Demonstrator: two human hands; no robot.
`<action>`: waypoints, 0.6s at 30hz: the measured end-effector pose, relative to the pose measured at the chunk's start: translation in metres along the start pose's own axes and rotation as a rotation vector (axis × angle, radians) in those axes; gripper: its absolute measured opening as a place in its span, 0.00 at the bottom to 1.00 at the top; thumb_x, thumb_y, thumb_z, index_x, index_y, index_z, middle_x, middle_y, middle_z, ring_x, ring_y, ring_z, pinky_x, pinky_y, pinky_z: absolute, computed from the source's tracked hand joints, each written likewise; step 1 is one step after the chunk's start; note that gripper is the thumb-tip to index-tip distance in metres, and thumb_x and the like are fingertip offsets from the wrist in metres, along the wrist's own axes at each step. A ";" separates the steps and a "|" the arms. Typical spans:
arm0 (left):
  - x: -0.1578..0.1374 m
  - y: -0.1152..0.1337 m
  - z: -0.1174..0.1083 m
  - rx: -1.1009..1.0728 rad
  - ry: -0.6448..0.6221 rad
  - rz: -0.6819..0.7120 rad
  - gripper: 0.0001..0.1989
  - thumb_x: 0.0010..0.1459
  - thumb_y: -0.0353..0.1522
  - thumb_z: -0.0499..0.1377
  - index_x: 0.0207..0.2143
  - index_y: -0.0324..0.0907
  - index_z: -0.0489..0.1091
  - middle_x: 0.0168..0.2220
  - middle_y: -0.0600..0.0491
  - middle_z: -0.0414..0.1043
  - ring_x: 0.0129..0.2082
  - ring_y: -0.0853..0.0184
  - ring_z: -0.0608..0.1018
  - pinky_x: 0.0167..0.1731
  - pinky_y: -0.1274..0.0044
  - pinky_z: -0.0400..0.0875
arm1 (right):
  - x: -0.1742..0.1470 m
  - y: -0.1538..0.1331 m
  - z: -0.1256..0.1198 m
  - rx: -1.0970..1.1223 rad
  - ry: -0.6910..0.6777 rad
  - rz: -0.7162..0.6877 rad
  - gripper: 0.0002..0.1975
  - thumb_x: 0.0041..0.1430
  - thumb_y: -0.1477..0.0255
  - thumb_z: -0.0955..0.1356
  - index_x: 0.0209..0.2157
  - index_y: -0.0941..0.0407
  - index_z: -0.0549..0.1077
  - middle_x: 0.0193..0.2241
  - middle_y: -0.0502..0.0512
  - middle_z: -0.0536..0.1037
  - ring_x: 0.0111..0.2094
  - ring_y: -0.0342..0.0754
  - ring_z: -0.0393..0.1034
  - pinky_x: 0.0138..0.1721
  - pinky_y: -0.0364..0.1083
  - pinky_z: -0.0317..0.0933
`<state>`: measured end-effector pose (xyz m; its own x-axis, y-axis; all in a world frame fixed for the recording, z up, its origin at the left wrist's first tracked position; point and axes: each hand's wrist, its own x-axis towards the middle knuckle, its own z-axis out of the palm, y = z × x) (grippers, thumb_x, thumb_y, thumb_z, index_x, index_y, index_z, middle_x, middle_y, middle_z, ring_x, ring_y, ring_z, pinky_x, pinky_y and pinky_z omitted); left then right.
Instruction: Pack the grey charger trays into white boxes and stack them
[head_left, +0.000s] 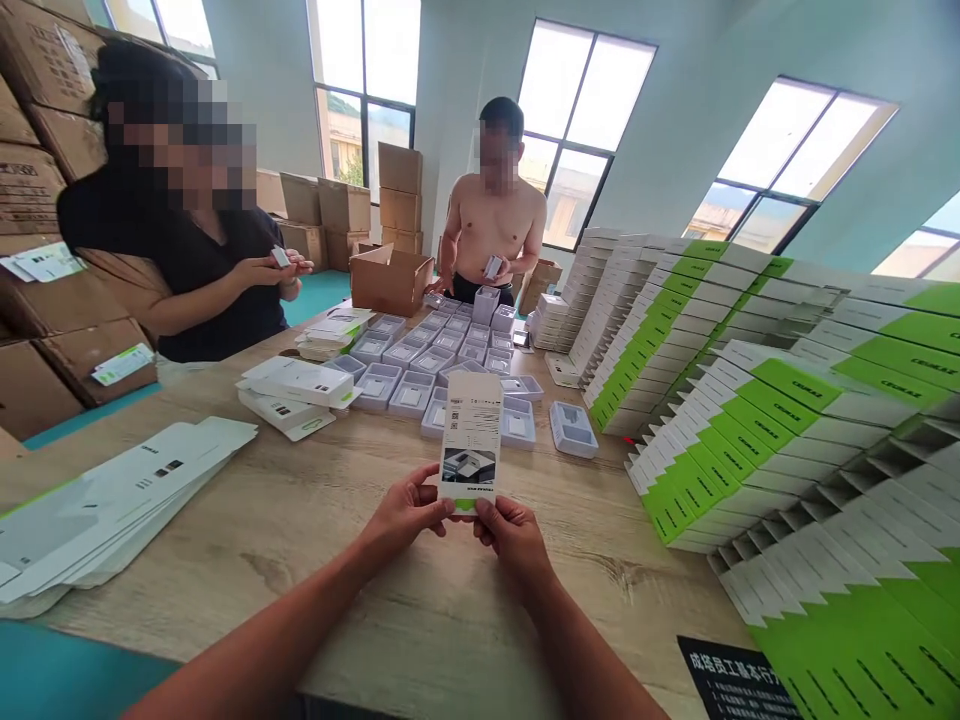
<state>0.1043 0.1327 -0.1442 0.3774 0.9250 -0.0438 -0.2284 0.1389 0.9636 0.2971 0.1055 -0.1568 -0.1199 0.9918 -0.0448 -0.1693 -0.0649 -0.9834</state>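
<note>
The left forearm (300, 605) and right forearm (574, 625) are seen bare from the lower edge of view and are tapered toward the wrists (367, 548). The left hand (409, 508) and right hand (517, 537) are likewise left uncovered.

The left forearm (292, 600) slanted up and rightward, the right forearm (581, 635) up and leftward, both bare. They converged so that the left hand (415, 508) and right hand (514, 532) sat near each other, just apart. Both were closed in a pinch, the left thumb (436, 513) and right thumb (487, 513) pointing inward, other fingers bent.
</note>
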 end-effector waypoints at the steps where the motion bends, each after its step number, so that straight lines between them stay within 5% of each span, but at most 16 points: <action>1: 0.001 -0.001 0.000 -0.003 0.009 0.003 0.45 0.46 0.43 0.74 0.60 0.35 0.60 0.33 0.46 0.81 0.33 0.60 0.82 0.27 0.76 0.74 | 0.000 0.000 0.001 -0.001 0.000 -0.004 0.24 0.53 0.50 0.73 0.27 0.59 0.78 0.20 0.48 0.73 0.21 0.39 0.58 0.24 0.41 0.50; 12: 0.002 -0.001 -0.005 0.022 0.027 0.045 0.38 0.50 0.46 0.71 0.57 0.36 0.67 0.37 0.44 0.82 0.32 0.61 0.82 0.26 0.76 0.75 | -0.001 -0.002 -0.006 -0.097 0.042 -0.048 0.24 0.53 0.49 0.73 0.25 0.59 0.79 0.18 0.48 0.72 0.21 0.39 0.59 0.24 0.41 0.52; 18: 0.000 0.000 -0.007 -0.006 0.057 0.123 0.26 0.54 0.44 0.69 0.51 0.39 0.74 0.48 0.45 0.81 0.46 0.57 0.81 0.46 0.71 0.76 | -0.007 -0.009 -0.004 -0.153 0.002 -0.036 0.21 0.54 0.53 0.75 0.27 0.59 0.81 0.22 0.52 0.78 0.23 0.42 0.65 0.25 0.41 0.57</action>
<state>0.0976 0.1351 -0.1460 0.2947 0.9537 0.0599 -0.2757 0.0248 0.9609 0.3037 0.0995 -0.1481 -0.1147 0.9934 -0.0092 -0.0225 -0.0118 -0.9997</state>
